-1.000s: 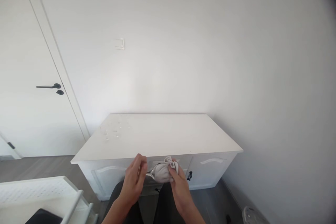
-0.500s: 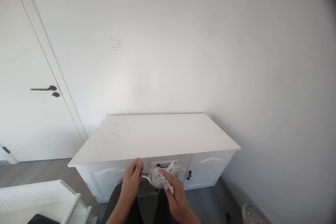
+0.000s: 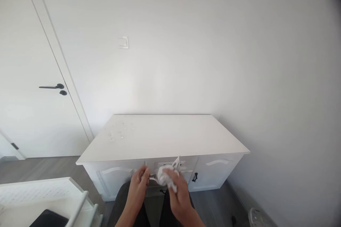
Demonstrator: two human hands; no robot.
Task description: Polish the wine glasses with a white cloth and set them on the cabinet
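Note:
My left hand (image 3: pixel 138 186) pinches the handle of a small metal utensil, probably a spoon (image 3: pixel 153 177), low in the middle of the view. My right hand (image 3: pixel 179 193) holds a crumpled white cloth (image 3: pixel 167 176) wrapped around the utensil's other end, so that end is hidden. Both hands hover over my dark-trousered lap, just in front of a low white cabinet (image 3: pixel 160 138) whose top bears a few water drops (image 3: pixel 117 133) near its left rear.
The cabinet has black handles (image 3: pixel 195 176) and stands against a white wall with a light switch (image 3: pixel 123 42). A white door with a black lever handle (image 3: pixel 52 87) is at the left. A white rack (image 3: pixel 39 198) sits at the lower left, grey wood floor around.
The right hand has turned and slid the cloth along the utensil; both hands sit slightly lower. The view has shifted a little to the left.

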